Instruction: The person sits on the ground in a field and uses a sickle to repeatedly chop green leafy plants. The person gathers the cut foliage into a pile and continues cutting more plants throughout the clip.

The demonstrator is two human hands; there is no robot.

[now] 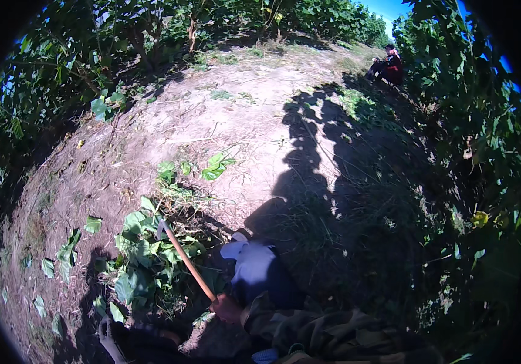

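My right hand [227, 309], coming out of a camouflage sleeve [324, 325], is closed around the lower end of a wooden-handled tool [190, 266]. The tool slants up to the left, and its hooked metal blade [160, 230] is over cut leafy stems [137, 250]. At the lower left is my left hand [109, 336], apparently in a grey glove and partly in shadow. Its fingers are too dark to read, and I cannot tell if it holds anything. Between the tool and the sleeve shows a blue trouser leg [258, 270] with a white shoe [233, 249] beyond it.
Dry bare soil [242, 109] runs ahead between rows of leafy bushes [92, 50] on the left and tall plants [479, 136] on the right. A person [387, 67] sits at the far right edge. Loose leaves [217, 166] lie about. Shadows [308, 150] darken the right side.
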